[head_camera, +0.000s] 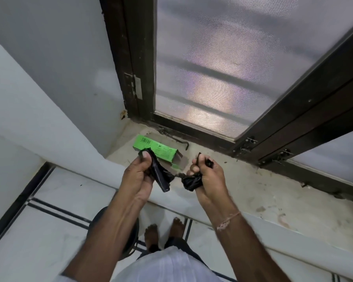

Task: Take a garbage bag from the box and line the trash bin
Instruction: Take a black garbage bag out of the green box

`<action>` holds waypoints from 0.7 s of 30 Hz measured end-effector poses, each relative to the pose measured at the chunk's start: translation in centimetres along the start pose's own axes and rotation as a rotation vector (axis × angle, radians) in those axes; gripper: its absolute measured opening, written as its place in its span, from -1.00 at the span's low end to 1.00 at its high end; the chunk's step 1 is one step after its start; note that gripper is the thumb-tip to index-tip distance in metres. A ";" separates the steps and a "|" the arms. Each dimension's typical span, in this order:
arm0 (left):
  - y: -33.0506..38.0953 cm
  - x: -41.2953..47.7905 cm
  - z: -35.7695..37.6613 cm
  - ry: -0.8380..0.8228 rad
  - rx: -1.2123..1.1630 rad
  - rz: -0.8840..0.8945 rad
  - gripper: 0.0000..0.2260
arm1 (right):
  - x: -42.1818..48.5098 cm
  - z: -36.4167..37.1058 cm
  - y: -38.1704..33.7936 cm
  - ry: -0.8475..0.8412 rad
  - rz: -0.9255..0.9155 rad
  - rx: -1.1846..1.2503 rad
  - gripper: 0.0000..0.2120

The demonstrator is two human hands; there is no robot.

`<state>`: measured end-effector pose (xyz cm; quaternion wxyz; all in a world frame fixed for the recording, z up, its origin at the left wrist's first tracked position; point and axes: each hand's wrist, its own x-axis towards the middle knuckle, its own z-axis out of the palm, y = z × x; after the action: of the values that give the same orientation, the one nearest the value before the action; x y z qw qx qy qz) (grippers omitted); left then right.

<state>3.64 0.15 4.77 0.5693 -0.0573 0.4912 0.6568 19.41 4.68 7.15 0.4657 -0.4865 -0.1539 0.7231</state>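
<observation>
Two bare hands meet over the windowsill, each closed on black plastic. The left hand (138,176) pinches a flat folded garbage bag (160,176) between thumb and fingers, its lower end hanging free below the palm. The right hand (207,178) is fisted around a crumpled black bundle (192,182), with another bit of black plastic poking out above its fingers. A thin stretched strip of plastic joins the two pieces across the gap between the hands. Just behind the left hand lies the green box (155,148), flat on the sill (253,192), its near end open. A metal window hook (176,138) rests on the sill beyond the box, beside the dark window frame (143,78). Below the left forearm, a dark round trash bin (130,237) stands on the tiled floor (59,200), mostly hidden by the arm, near the person's bare feet (165,233).
</observation>
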 end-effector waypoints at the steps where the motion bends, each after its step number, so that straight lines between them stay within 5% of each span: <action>1: 0.3 0.2 -0.5 0.027 -0.016 0.015 -0.85 | 0.3 -0.2 -0.5 0.004 -0.020 -0.001 -0.79; 4: 1.5 0.9 -1.8 0.072 -0.029 0.073 -0.79 | 1.1 -1.7 -2.4 -0.021 -0.131 -0.107 -0.81; 7: 0.8 0.8 -0.7 -0.020 -0.047 0.061 -0.85 | -0.2 -1.2 -1.1 -0.182 -0.226 -0.629 -0.90; 10: 0.1 0.7 1.1 -0.108 -0.106 0.036 -0.83 | -1.0 -0.6 2.3 -0.342 -0.245 -0.893 -0.66; 15: 0.1 0.8 1.2 -0.107 -0.006 0.080 -0.64 | -0.3 -1.1 2.5 -0.170 -0.342 -0.755 -0.82; 17: 0.2 0.5 1.0 -0.101 0.252 0.192 -0.62 | 0.0 -1.5 1.5 -0.153 -0.343 -0.663 -0.88; 21: 1.7 3.6 -1.0 -0.066 1.409 0.838 -0.45 | 1.0 -3.9 0.0 -0.036 -0.351 -0.575 -0.87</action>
<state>0.49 2.19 2.96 0.1932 0.5213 0.7523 0.3535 22.58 4.57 4.74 0.4238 -0.5512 -0.4412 0.5673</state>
